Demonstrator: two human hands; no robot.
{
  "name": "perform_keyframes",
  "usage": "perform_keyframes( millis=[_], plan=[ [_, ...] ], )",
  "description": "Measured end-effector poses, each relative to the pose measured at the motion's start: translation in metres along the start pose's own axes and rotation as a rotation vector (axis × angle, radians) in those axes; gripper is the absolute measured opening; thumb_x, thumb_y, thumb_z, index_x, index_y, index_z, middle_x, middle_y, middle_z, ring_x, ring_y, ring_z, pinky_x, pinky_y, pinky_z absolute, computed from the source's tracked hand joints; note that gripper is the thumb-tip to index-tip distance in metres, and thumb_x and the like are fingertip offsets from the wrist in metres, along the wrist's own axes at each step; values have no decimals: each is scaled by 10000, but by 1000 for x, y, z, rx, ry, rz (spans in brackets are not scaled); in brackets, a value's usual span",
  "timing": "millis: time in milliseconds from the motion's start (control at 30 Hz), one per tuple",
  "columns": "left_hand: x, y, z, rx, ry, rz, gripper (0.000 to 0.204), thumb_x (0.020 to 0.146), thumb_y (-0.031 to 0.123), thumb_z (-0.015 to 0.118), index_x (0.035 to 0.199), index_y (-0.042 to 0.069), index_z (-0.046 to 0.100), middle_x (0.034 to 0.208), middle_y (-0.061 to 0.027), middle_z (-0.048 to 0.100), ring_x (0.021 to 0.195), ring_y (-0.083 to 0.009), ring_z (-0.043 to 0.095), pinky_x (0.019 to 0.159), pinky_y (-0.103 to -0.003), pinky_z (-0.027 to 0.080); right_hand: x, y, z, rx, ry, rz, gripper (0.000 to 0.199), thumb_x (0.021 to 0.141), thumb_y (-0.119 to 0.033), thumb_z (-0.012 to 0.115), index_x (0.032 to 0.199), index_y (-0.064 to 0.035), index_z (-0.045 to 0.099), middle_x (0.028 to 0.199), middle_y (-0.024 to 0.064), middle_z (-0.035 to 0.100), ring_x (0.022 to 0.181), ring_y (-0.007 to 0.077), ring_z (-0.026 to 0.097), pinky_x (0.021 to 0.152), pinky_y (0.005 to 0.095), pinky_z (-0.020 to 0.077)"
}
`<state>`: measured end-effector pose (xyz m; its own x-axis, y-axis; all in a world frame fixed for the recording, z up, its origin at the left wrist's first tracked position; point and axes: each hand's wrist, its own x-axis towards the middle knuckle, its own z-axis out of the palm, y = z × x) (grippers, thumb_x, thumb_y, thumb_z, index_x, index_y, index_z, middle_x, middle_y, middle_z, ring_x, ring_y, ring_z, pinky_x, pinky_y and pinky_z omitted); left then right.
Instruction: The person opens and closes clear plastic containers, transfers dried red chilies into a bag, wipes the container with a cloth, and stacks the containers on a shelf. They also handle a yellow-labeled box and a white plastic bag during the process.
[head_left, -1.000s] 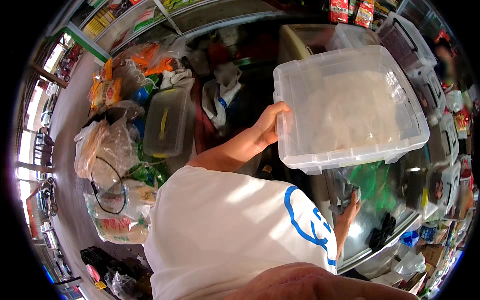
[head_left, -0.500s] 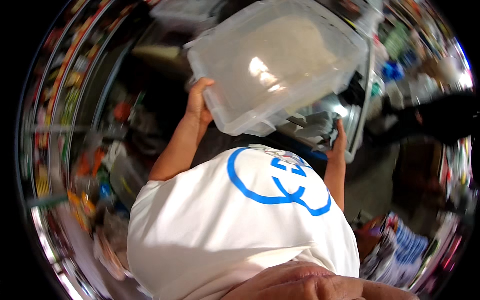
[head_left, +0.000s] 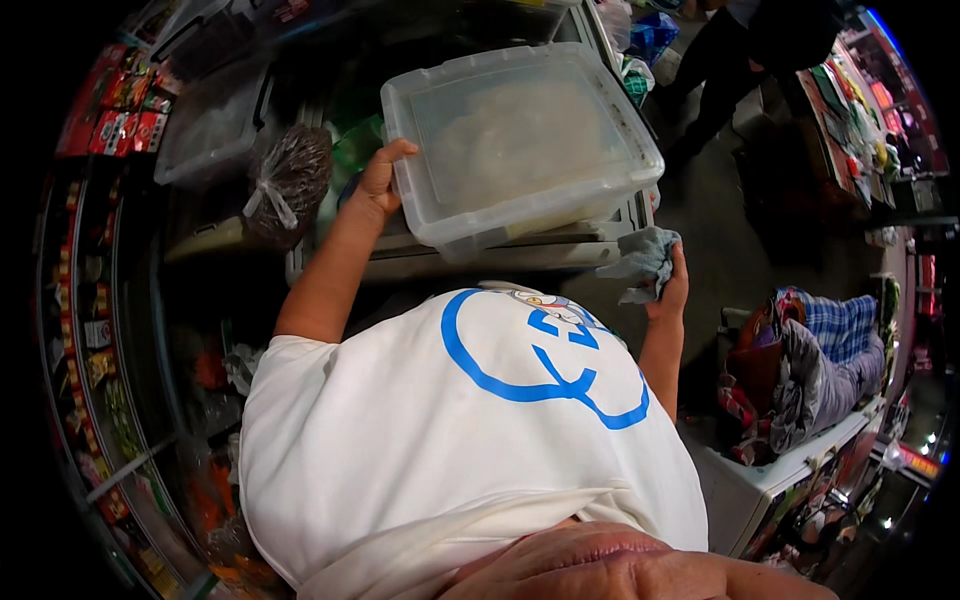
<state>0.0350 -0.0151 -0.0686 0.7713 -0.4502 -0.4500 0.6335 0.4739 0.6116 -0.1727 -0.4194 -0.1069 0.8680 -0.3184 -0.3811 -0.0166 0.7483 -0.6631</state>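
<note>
In front of my chest is a translucent plastic storage box (head_left: 455,205) with a pale lid, tilted slightly. Something pale shows dimly through it. My left hand (head_left: 382,178) grips its left side, fingers closed over the rim. A crumpled grey-blue cloth (head_left: 643,262) is bunched in my right hand (head_left: 672,285), which is apart from the box, off its near right corner. Below the box runs the pale edge of a case or cabinet (head_left: 560,245); whether the box rests on it, I cannot tell.
A bag of dark contents (head_left: 290,185) with a tied top lies left of the box, beside another clear bin (head_left: 215,125). Packed shelves (head_left: 85,330) line the left. A person in dark clothes (head_left: 735,75) stands far right. Folded fabrics (head_left: 825,350) lie on a white cabinet (head_left: 760,470).
My view has turned, so the surroundings shifted across it. The box appears smaller, lower and over the pale edge. My left hand keeps hold of it; the cloth stays in my right hand.
</note>
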Motion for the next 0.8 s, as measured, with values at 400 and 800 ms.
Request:
perform_keyframes(
  millis=[400,800],
  plan=[
    [41,81,-78,160,-40,-112,466,730,192,635,1122,-20,501,969,-160,601,818,-262,625,730,-398,550,32,14,76,-127,102,-68,325,941,-341,435,1048,-73,584,945,31,635,864,159,612,718,294,501],
    [-17,55,-48,531,359,443,426,854,202,597,1197,-14,469,1005,-104,581,907,-206,579,761,-338,498,87,-17,83,-1366,104,-505,454,925,-429,427,1102,-40,582,1158,98,560,1033,231,546,874,329,427]
  ],
)
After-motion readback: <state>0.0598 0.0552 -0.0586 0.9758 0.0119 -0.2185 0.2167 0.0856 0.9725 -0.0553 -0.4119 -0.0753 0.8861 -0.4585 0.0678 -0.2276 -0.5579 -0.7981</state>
